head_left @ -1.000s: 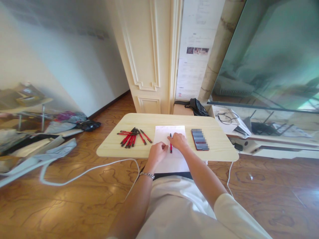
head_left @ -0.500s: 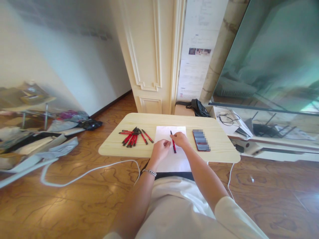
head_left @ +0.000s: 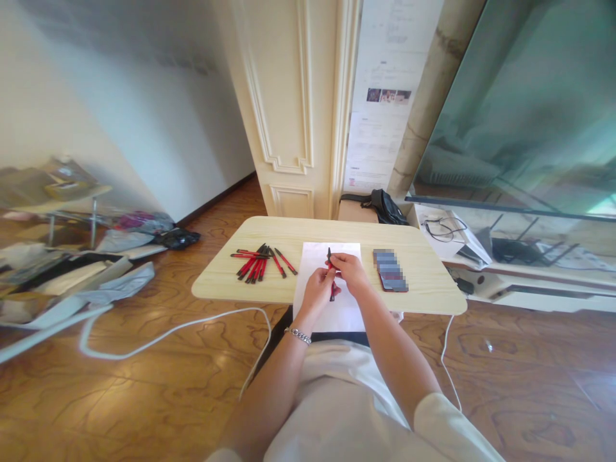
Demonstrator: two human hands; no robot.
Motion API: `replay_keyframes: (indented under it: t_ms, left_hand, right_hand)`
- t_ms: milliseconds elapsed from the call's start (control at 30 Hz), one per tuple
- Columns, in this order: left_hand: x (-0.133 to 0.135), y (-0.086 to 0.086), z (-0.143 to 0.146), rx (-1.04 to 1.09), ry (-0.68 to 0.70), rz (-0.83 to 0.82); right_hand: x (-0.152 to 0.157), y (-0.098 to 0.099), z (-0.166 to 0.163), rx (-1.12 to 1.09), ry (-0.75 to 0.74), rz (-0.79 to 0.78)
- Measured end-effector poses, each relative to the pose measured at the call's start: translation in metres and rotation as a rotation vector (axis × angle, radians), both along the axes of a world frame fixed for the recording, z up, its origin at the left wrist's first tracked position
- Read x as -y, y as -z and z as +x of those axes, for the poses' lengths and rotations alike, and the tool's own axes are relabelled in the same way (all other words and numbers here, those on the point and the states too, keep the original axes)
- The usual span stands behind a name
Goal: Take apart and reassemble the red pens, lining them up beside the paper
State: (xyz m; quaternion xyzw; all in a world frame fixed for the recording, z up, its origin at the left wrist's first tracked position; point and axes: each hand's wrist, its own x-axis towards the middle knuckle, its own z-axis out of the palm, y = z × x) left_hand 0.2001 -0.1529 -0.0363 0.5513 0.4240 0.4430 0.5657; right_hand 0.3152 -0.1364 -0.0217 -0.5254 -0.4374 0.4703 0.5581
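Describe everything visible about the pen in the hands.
The pen is slim, red with black ends, and looks like plastic. It points roughly away from the person, over the white paper; whether it touches the sheet is unclear. The left hand and right hand both hold it, hiding much of its middle.

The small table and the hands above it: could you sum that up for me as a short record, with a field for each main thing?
Left hand: fingers at a red and black pen, covering its middle; exact grip hidden
Right hand: fingers closed on the same pen, near its upper end
Under the hands: white paper
Left of paper: loose, overlapping cluster of red and black pens
Right of paper: phone, its screen pixelated
Surface: pale wooden-looking table
Left wrist: chain bracelet
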Motion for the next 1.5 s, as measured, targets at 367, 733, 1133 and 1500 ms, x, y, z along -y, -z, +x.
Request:
replay_keyframes:
  t_ms: [367, 733, 1133, 1500]
  left_hand:
    - [0.007, -0.005, 0.006, -0.010, -0.057, -0.011]
    - [0.014, -0.004, 0.011, 0.360, 0.024, -0.297]
    - [0.014, -0.004, 0.006, 0.553, 0.172, -0.351]
    - [0.015, -0.005, 0.007, 0.338, 0.057, -0.163]
  right_hand:
    - [-0.010, -0.004, -0.013, 0.248, 0.239, 0.030]
    - [-0.011, 0.009, -0.019, 0.087, 0.177, 0.044]
    - [0.000, 0.002, -0.015, -0.236, 0.026, -0.003]
    - [0.003, -0.009, -0.010, -0.102, 0.151, 0.093]
